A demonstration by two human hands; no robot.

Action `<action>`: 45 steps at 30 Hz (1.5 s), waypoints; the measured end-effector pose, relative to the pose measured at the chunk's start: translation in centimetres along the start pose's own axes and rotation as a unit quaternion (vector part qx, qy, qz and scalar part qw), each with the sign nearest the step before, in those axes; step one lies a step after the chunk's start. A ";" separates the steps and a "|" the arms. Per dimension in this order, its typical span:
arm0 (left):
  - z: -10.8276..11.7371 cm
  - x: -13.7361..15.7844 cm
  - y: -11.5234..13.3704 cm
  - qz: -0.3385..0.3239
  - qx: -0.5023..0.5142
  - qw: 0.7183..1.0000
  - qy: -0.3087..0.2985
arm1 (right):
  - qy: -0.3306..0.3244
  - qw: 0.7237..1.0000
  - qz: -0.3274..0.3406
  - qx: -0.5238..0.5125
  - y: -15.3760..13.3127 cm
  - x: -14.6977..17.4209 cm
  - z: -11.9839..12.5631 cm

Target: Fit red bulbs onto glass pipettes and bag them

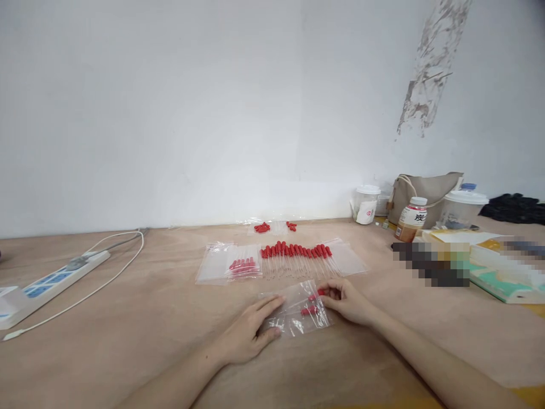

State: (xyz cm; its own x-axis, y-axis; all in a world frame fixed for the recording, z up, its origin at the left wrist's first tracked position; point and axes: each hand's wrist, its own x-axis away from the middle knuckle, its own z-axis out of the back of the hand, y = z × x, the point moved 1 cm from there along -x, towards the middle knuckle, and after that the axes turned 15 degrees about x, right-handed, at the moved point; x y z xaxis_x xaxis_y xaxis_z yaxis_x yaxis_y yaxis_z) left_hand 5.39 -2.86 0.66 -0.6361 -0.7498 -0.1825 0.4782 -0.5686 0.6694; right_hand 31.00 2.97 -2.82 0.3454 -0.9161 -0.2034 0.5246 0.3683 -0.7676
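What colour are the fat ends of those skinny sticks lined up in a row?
Red: the fat ends show in the head view.

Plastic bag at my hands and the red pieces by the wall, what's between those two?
In the head view, a row of thin, red-topped pieces lies between the bag and the red pieces by the wall.
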 end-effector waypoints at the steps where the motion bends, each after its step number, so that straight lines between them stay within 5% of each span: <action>1: 0.0 0.0 0.0 0.003 -0.002 1.000 0.000 | 0.011 1.000 0.012 0.014 -0.1 0.0 -0.2; 5: 0.0 0.0 -0.1 0.005 -0.008 1.000 -0.002 | 0.040 0.999 0.025 0.003 -1.1 0.1 -1.1; 10: 0.1 0.0 0.0 0.005 -0.003 1.000 -0.004 | -0.007 0.999 0.039 0.018 -1.5 -0.2 -0.6; 13: 0.1 0.0 0.2 0.000 -0.002 1.000 -0.016 | 0.082 0.991 -0.013 0.106 -0.5 -1.5 1.3; 18: 0.1 0.0 0.1 0.000 -0.002 1.000 -0.028 | 0.174 0.917 -0.142 0.330 1.1 -4.9 3.9; 25: 0.1 0.1 0.1 0.007 -0.022 0.999 -0.046 | 0.158 0.852 -0.269 0.421 0.9 -8.2 3.5; 32: 0.1 0.1 0.0 0.013 -0.040 0.998 -0.053 | 0.172 0.867 -0.268 0.384 -0.1 -8.7 4.2; 36: 0.1 0.0 -0.2 0.007 -0.037 0.998 -0.049 | 0.175 0.909 -0.181 0.332 -0.9 -7.1 5.0; 40: 0.2 0.0 -0.2 0.001 -0.032 0.998 -0.045 | 0.169 0.981 -0.041 0.085 -0.7 -4.3 4.4; 45: 0.3 -0.1 0.1 0.002 -0.025 0.998 -0.050 | 0.182 0.975 -0.015 -0.131 -0.2 -1.7 2.6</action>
State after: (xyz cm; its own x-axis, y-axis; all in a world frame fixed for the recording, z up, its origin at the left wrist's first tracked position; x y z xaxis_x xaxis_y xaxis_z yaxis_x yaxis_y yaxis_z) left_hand 5.27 -2.73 0.95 -0.6896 -0.7164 -0.1057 0.5089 -0.5832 0.6332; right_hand 32.36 4.85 -0.77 0.0096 -0.9391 -0.3436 0.2978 0.3307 -0.8955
